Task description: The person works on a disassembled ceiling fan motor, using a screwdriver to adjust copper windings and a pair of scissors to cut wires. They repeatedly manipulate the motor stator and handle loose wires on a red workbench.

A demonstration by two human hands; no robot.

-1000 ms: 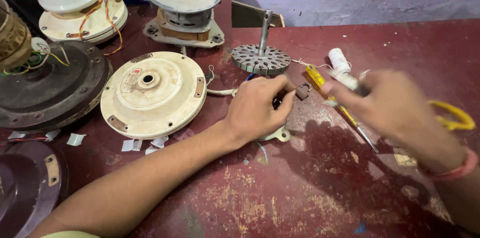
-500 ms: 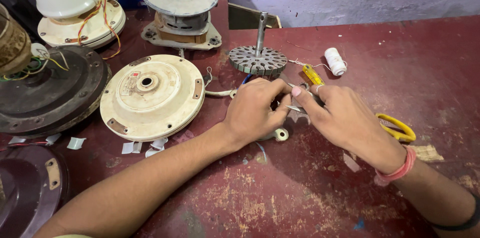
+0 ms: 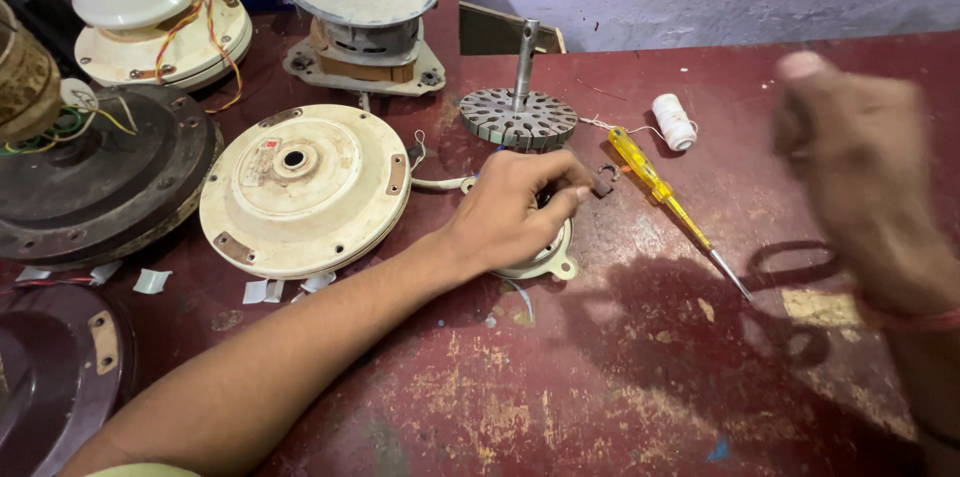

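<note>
Worn, scratched red table point(image 3: 620, 377); matt cream metal motor cover point(image 3: 305, 187); seemingly glossy plastic-handled screwdriver point(image 3: 640, 162).

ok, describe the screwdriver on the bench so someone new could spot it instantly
Start at the dark red workbench and find the grey toothed metal disc with an upright shaft near its far edge. Just right of it, beside a small white thread spool, lies the screwdriver, pointing diagonally toward the near right. It is the only thing there with a clear yellow handle and thin metal blade.
</note>
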